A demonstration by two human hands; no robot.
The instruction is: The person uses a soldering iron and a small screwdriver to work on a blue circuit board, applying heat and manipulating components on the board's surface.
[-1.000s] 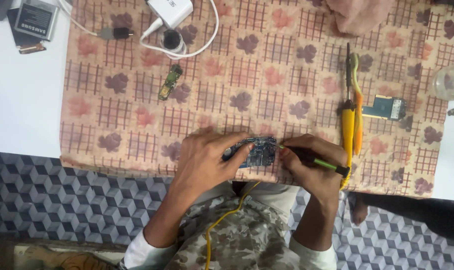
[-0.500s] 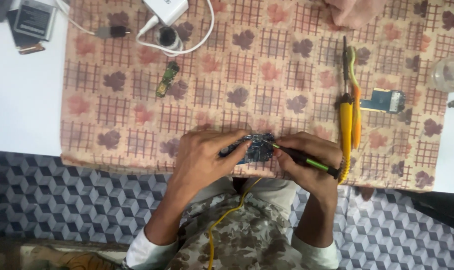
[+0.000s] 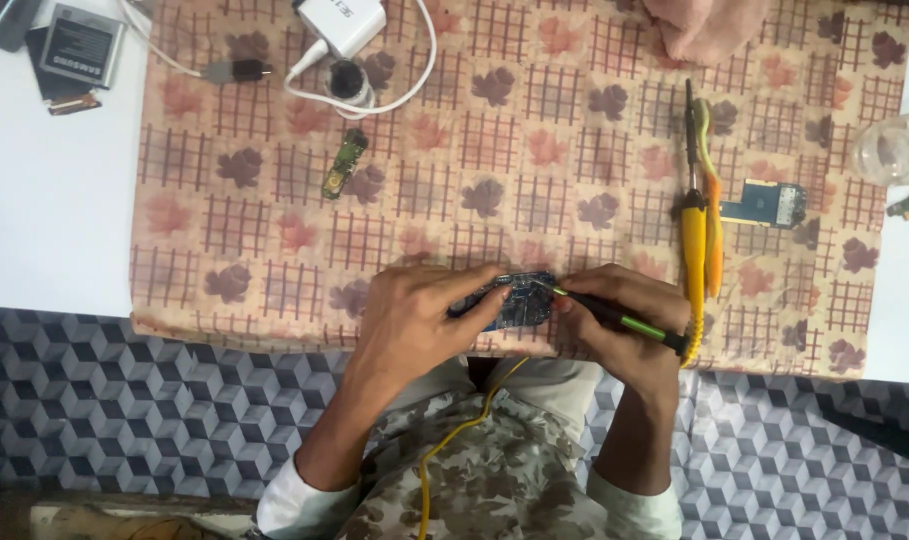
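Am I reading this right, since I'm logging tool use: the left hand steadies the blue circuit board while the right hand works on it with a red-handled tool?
Not quite. The head view shows the left hand steadying the blue circuit board and the right hand working on it, but the tool has a green-and-black handle, not a red one.

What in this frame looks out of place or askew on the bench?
Nothing is spilled. Small oddities: a bare green circuit strip lies loose and tilted on the patterned cloth, and another blue board sits off alone at the right. The left hand steadies a blue board while the right hand holds a green-handled tool.
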